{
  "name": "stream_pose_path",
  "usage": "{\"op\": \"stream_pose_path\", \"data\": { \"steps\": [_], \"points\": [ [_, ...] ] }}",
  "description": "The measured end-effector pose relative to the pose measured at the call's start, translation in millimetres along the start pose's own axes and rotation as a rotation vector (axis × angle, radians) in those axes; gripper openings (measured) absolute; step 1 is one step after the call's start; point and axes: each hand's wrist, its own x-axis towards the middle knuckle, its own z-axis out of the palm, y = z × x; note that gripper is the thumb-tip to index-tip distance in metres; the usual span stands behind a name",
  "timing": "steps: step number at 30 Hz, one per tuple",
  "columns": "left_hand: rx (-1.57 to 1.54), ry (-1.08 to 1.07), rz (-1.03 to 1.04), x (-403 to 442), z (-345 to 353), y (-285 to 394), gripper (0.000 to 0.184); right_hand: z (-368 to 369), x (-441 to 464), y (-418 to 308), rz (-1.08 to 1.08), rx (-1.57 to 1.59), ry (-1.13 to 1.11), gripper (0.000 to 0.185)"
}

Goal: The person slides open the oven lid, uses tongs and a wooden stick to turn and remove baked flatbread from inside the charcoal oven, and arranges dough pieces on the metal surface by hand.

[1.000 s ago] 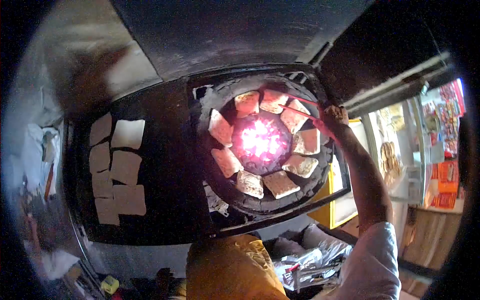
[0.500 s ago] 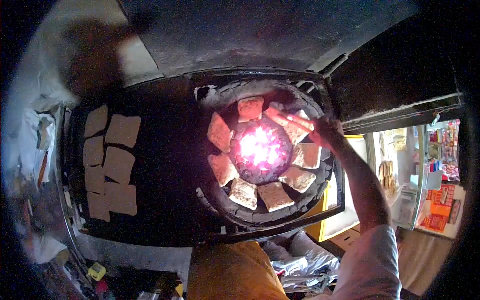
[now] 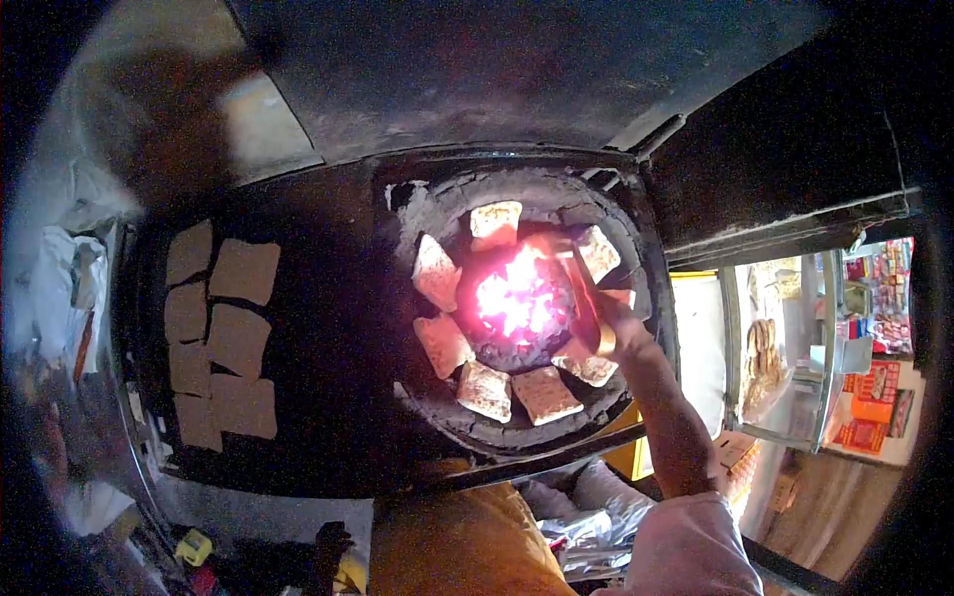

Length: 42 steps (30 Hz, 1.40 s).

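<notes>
My right hand reaches in over the right side of a round clay oven, its fingers closed round what looks like a pair of metal tongs. The blurred tips of the tongs point up and left, beside the glowing coals. Several square flatbreads stand round the coals, including an upper one, one at upper right and one at the bottom. Under my hand lies another flatbread, and one to its right is partly hidden. My left hand is not in view.
Several more flatbreads lie on the dark surface at left. A black metal panel rises behind the oven. A glass case stands at right. Below the oven are silvery bags; a yellow object sits at lower left.
My right hand has moved down and left with the tongs, away from the upper-right flatbread, which now shows more clearly. The tongs have swung from pointing left to pointing up.
</notes>
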Motion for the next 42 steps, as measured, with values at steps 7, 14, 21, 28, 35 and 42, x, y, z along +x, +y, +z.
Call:
{"op": "stream_pose_path", "data": {
  "steps": [7, 14, 21, 28, 35, 42],
  "points": [
    [0.02, -0.083, 0.116, -12, -2, 0, 0.057, 6, 48, -63, 0.081, 0.432, -0.116, 0.039],
    [0.052, 0.086, 0.083, -1, 14, -6, 0.054, -16, 25, -93, -0.032, -1.411, 0.248, 0.06],
    [0.237, 0.181, 0.083, -25, 37, -1, 0.052, -13, 122, -82, -0.653, -2.059, 0.207, 0.055],
    [0.064, 0.235, 0.145, -25, 30, -35, 0.043, 28, 168, -107, -0.276, -2.303, -0.197, 0.021],
    [-0.363, 0.24, 0.149, 24, -15, -87, 0.034, -2, 83, -71, -0.396, -1.677, -0.046, 0.04],
    [-0.348, 0.033, 0.343, 33, 10, -48, 0.033, 55, 52, -102, 0.017, -1.413, -0.419, 0.056]
  ]
}}
